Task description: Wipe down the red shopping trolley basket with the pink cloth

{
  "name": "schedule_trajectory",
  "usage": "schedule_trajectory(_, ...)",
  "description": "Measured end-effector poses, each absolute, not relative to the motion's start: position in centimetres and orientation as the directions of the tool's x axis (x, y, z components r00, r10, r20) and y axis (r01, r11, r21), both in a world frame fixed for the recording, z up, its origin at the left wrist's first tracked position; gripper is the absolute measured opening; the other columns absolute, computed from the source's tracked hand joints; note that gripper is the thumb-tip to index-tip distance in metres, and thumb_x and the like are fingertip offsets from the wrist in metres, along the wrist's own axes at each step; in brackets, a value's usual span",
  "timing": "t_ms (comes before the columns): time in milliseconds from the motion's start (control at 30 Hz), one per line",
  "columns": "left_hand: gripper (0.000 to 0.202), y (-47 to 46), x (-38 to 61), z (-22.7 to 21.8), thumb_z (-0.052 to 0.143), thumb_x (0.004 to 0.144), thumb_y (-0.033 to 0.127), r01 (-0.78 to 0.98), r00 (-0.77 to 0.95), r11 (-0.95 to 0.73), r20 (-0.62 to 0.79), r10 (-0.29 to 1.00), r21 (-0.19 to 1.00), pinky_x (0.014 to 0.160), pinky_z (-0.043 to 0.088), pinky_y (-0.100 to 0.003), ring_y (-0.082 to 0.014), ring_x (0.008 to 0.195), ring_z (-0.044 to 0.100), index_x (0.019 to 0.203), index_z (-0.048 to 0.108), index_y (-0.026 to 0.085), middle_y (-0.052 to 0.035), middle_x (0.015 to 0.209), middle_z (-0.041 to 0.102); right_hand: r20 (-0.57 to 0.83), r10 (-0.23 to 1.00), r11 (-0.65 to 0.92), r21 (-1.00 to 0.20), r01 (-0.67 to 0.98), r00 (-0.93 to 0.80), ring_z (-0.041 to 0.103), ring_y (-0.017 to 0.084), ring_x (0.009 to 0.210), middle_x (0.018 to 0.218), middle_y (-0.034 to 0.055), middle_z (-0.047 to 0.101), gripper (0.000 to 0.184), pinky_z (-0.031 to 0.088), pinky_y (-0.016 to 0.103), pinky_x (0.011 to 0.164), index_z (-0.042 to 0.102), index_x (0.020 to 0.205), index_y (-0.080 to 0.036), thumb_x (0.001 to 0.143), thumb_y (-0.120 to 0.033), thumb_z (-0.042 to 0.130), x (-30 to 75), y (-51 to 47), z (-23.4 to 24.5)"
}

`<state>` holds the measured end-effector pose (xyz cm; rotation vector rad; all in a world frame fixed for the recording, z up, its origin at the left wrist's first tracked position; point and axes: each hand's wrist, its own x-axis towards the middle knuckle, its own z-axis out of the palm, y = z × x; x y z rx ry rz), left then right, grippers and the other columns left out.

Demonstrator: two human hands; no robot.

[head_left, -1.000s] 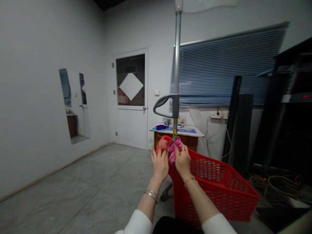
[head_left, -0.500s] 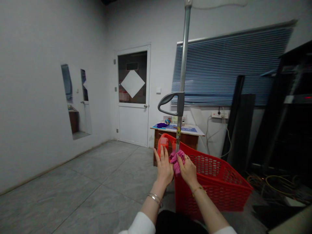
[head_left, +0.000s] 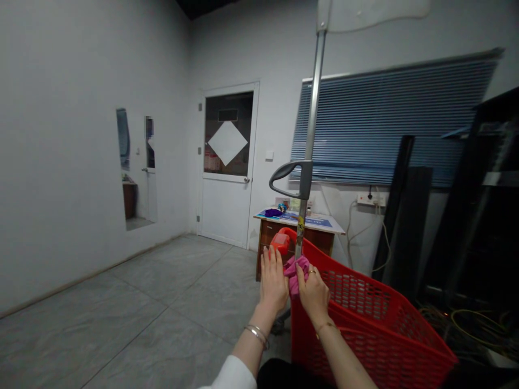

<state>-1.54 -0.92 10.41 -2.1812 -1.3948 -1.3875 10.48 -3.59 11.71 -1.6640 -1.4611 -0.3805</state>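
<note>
My right hand (head_left: 314, 292) is closed on a crumpled pink cloth (head_left: 297, 270), pressing it against the lower part of a metal pole (head_left: 314, 113). Beside it my left hand (head_left: 273, 280) has its fingers stretched out below the red cart handle (head_left: 280, 243); its thumb side meets the cloth. The red plastic shopping cart (head_left: 360, 286) has perforated walls and stands in front of me and to the right. A grey loop handle (head_left: 287, 179) is fixed on the pole above both hands. At the pole's top sits a pale panel (head_left: 377, 16), cut off by the frame.
Behind the cart a small brown desk (head_left: 266, 237) carries a purple cloth (head_left: 273, 213) and small items. Dark boards (head_left: 411, 227) lean at the right, with cables (head_left: 472, 327) on the floor. A white door (head_left: 225, 210) and a wall mirror (head_left: 135, 189) are farther back.
The view has tilted up slightly, so more of the pole's top panel shows. The left fingers have drawn closer together. The right hand keeps the pink cloth at the pole, and the cart has swung slightly.
</note>
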Motion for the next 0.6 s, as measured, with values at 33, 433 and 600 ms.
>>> schedule_trajectory(33,0.08,-0.9,-1.6,10.1,0.043,0.083,0.004,0.793,0.115,-0.534,0.789,0.604,0.293,0.118,0.021,-0.056,-0.0301,0.146,-0.006,0.154,0.005,0.009,-0.0172,0.16,0.005,0.707,0.656,0.056,-0.397,0.916,0.266,0.063,0.017,0.072,0.098,0.0095,0.065,0.053,0.035,0.028,0.059,0.062,0.102,-0.019,0.096,-0.058,0.026,10.4,-3.6,11.8)
schedule_trajectory(433,0.067,-2.1,-1.8,7.2,0.031,0.097,0.011,0.752,0.133,-0.592,0.813,0.567,0.29,0.116,0.032,-0.05,-0.0267,0.147,0.009,0.154,-0.001,0.015,-0.0171,0.16,0.013,0.652,0.706,0.158,-0.524,0.837,0.275,0.063,0.018,0.077,0.1,0.0081,0.066,0.055,0.037,0.028,0.064,0.061,0.107,-0.02,0.093,-0.061,0.027,10.8,-3.7,13.5)
schedule_trajectory(600,0.068,-2.1,-2.1,7.1,0.031,0.096,0.009,0.765,0.139,-0.597,0.841,0.522,0.244,0.114,0.035,-0.051,-0.0266,0.146,0.011,0.154,-0.003,0.016,-0.0157,0.159,0.018,0.694,0.653,0.294,-0.601,0.743,0.303,0.062,0.02,0.085,0.093,0.009,0.067,0.06,0.04,0.029,0.071,0.064,0.102,-0.019,0.088,-0.067,0.031,10.6,-2.0,19.6)
